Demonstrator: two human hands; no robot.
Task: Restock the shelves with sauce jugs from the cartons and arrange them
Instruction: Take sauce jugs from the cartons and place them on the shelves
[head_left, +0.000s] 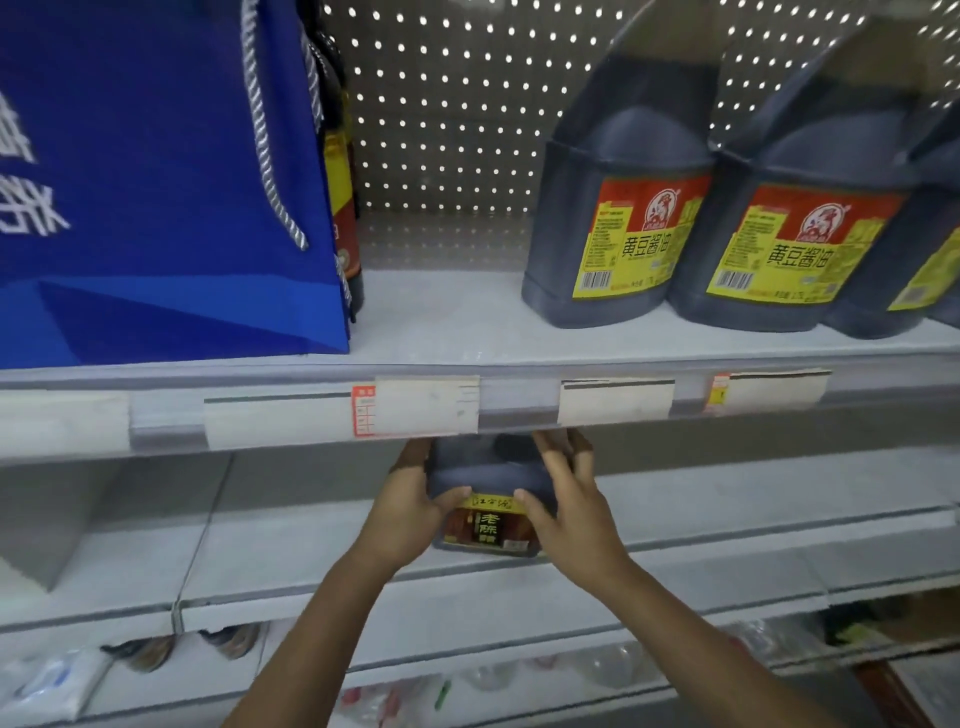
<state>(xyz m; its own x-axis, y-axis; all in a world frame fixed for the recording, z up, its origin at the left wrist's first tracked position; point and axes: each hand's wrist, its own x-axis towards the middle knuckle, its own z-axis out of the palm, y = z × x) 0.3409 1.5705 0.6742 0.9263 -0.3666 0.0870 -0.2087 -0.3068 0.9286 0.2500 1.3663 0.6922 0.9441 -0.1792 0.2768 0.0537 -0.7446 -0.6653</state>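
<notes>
1. A dark jug (485, 499) stands upright on the middle shelf (727, 525), long axis vertical, its black-and-yellow label facing the camera; its top is hidden behind the upper shelf's price rail (519, 410).
2. The left hand (410, 512) grips the jug's left side, thumb curled across the front just above the label.
3. The right hand (569, 512) grips the right side, thumb on the label's top corner, fingers wrapped over the shoulder.
4. The jug sits between both palms, touching each.
5. On the upper shelf (467, 332), two larger jugs (618, 208) with red-and-yellow labels stand at right, well apart from a blue bag (156, 208) at left.
</notes>
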